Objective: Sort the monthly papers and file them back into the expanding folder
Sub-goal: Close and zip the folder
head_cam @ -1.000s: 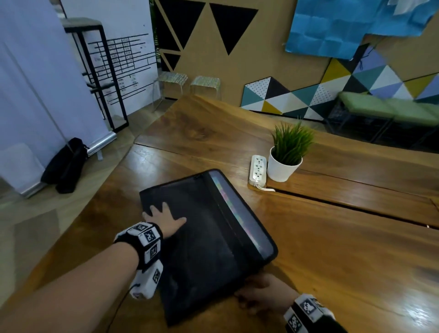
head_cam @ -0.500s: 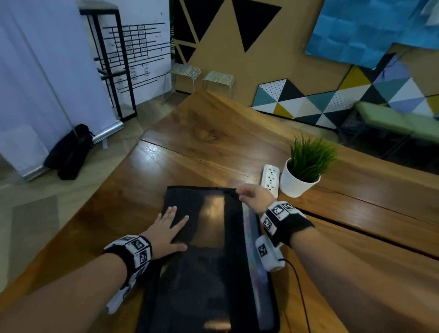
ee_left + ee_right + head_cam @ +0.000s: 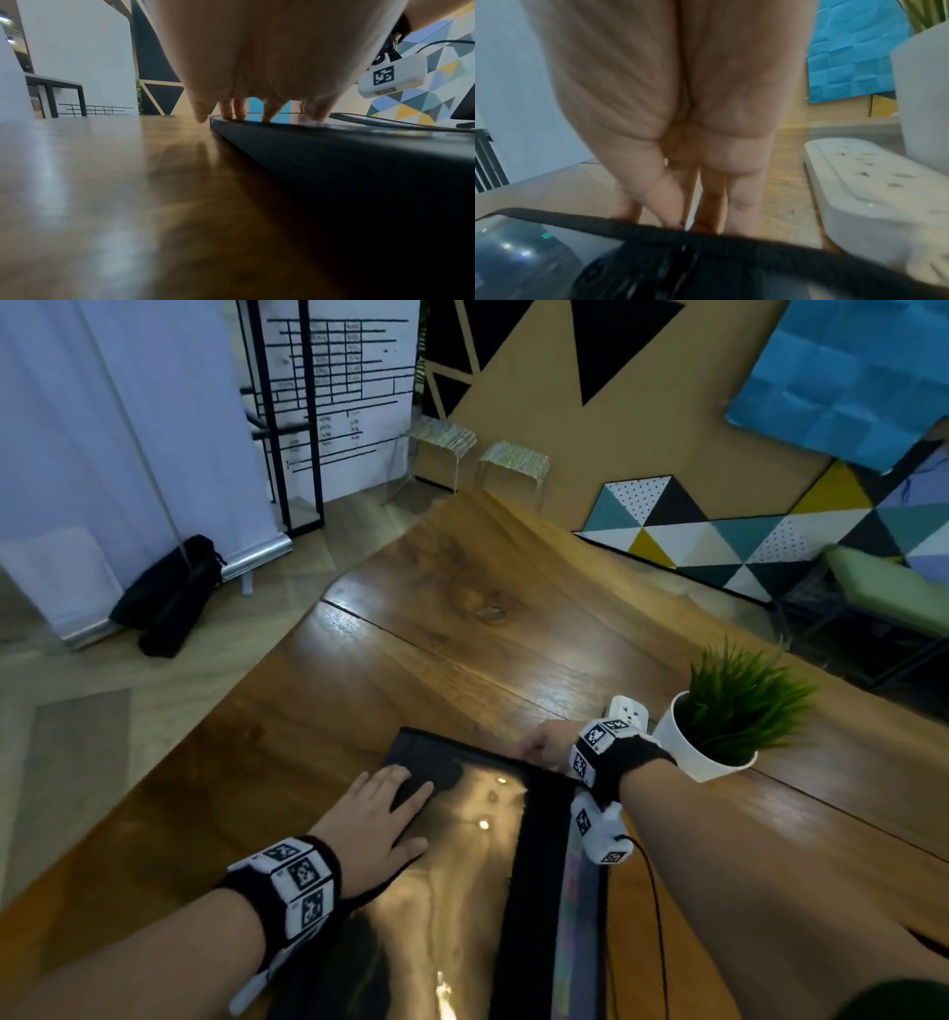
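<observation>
Your right hand has left the near corner of the expanding folder, where it sat a second ago, and now sits at the folder's far edge. The folder itself has swung from lying diagonally to running lengthways away from you on the tabletop. Your left hand has stayed flat on the dark cover throughout, only a little nearer the far left corner now.

In the left wrist view your left fingers are straight and slightly spread, their tips pressing the top of the folder close to its edge, with the thumb hanging just off the side. In the right wrist view your right fingers reach down just past the black fabric rim of the folder, with the thumb drawn in close to them. Their tips are hidden behind that rim, so I cannot tell whether they pinch a zipper pull, the rim itself or nothing yet.

The power strip and the potted plant lie just beyond your right fingers, close to your wrist.

I read this as squaring the folder up and finding its opening: one hand pins it, the other goes to the closure. No papers are out, so the sorting has not started.
</observation>
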A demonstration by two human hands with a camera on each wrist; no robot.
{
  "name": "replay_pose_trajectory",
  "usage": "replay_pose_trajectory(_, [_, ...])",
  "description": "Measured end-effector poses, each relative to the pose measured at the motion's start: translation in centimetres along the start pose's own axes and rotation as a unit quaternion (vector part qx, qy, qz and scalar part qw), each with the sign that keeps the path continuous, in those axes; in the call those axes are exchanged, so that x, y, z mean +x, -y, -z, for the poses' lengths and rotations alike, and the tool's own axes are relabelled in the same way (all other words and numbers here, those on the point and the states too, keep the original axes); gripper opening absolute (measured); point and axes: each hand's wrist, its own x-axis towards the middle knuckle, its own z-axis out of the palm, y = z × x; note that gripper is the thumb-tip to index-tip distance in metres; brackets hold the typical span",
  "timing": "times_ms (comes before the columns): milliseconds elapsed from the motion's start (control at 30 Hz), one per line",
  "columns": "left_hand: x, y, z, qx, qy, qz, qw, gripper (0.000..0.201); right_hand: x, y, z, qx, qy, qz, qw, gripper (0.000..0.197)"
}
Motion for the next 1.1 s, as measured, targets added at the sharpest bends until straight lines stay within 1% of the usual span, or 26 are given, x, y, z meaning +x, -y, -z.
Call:
replay_pose_trajectory(67, [0.4, -0.2, -0.6, -0.006, 0.008, 0.001, 1.0, 0.094, -0.1, -0.7, 0.3, 0.029, 0.035, -0.018, 0.999, 0.04])
replay_pose_trajectory(133, [0.5, -0.3, -0.8, -0.002, 0.018, 0.005, 1.0, 0.088, -0.6, -1.3, 0.4, 0.045, 0.04, -0.026, 0.998, 0.037])
replay_pose_trajectory(167, [0.5, -0.3, -0.7, 0.002, 0.025, 0.005, 1.0, 0.087, -0.9, -1.6, 0.4, 0.056, 0.033, -0.032, 0.997, 0.032])
replay_pose_trajectory(233, [0.5, -0.2, -0.4, 0.016, 0.036, 0.003, 0.999, 0.088, -1.3, -2.0, 0.2, 0.091, 0.028, -0.047, 0.994, 0.017])
replay_pose_trajectory(333, [0.5, -0.2, 0.2, 0.046, 0.067, -0.008, 0.997, 0.097, -1.6, -2.4, -0.3, 0.099, 0.05, -0.078, 0.991, 0.011])
replay_pose_trajectory(433, [0.4, -0.6, 0.9, 0.082, 0.101, -0.007, 0.991, 0.11, -2.3, -1.8, -0.9, 0.131, 0.067, -0.104, 0.984, 0.016])
replay_pose_trajectory(467, [0.3, -0.7, 1.0, 0.085, 0.108, 0.0, 0.991, 0.11, -2.7, -1.4, -1.1, 0.128, 0.071, -0.109, 0.983, 0.012])
replay_pose_trajectory(500, [0.2, -0.9, 1.0, 0.083, 0.112, 0.008, 0.99, 0.109, -3.1, -1.0, -1.3, 0.124, 0.083, -0.114, 0.982, 0.012])
replay_pose_trajectory(567, [0.0, -1.2, 1.0, 0.071, 0.116, 0.019, 0.991, 0.11, -3.2, -0.7, -2.0, 0.134, 0.136, -0.123, 0.974, 0.028])
replay_pose_trajectory(600, [-0.1, -1.3, 0.8, 0.067, 0.115, 0.023, 0.991, 0.111, -3.3, -0.5, -2.5, 0.139, 0.156, -0.123, 0.97, 0.033])
replay_pose_trajectory(633, [-0.2, -1.2, 0.7, 0.064, 0.113, 0.025, 0.991, 0.112, -3.5, -0.4, -3.1, 0.14, 0.152, -0.117, 0.971, 0.034])
replay_pose_trajectory(700, [-0.3, -0.8, 0.6, 0.062, 0.111, 0.026, 0.992, 0.116, -4.0, -0.4, -4.0, 0.113, 0.128, -0.096, 0.981, 0.03])
replay_pose_trajectory(767, [-0.5, -0.6, 0.7, 0.061, 0.117, 0.022, 0.991, 0.123, -4.9, -0.3, -4.8, 0.092, 0.131, -0.069, 0.985, 0.026])
replay_pose_trajectory(800, [-0.5, -0.7, 0.7, 0.058, 0.121, 0.02, 0.991, 0.126, -5.4, -0.1, -5.2, 0.047, 0.123, -0.053, 0.99, 0.025])
replay_pose_trajectory(867, [-0.6, -0.7, 0.8, 0.054, 0.126, 0.022, 0.99, 0.128, -6.4, 0.0, -5.7, -0.071, 0.08, -0.016, 0.994, 0.029])
replay_pose_trajectory(933, [-0.6, -0.4, 0.8, 0.057, 0.127, 0.035, 0.99, 0.128, -7.5, -1.4, -6.7, -0.168, 0.038, 0.006, 0.985, 0.031])
replay_pose_trajectory(967, [-0.7, -0.2, 0.8, 0.061, 0.127, 0.046, 0.989, 0.126, -8.5, -2.3, -7.3, -0.189, 0.027, 0.003, 0.982, 0.032])
replay_pose_trajectory(1033, [-0.9, 0.3, 0.8, 0.072, 0.125, 0.069, 0.987, 0.115, -11.3, -3.8, -9.2, -0.184, 0.014, -0.017, 0.983, 0.03])
replay_pose_trajectory(1100, [-1.0, 0.3, 0.6, 0.083, 0.119, 0.081, 0.986, 0.109, -14.2, -3.5, -11.7, -0.152, -0.018, -0.039, 0.987, 0.027])
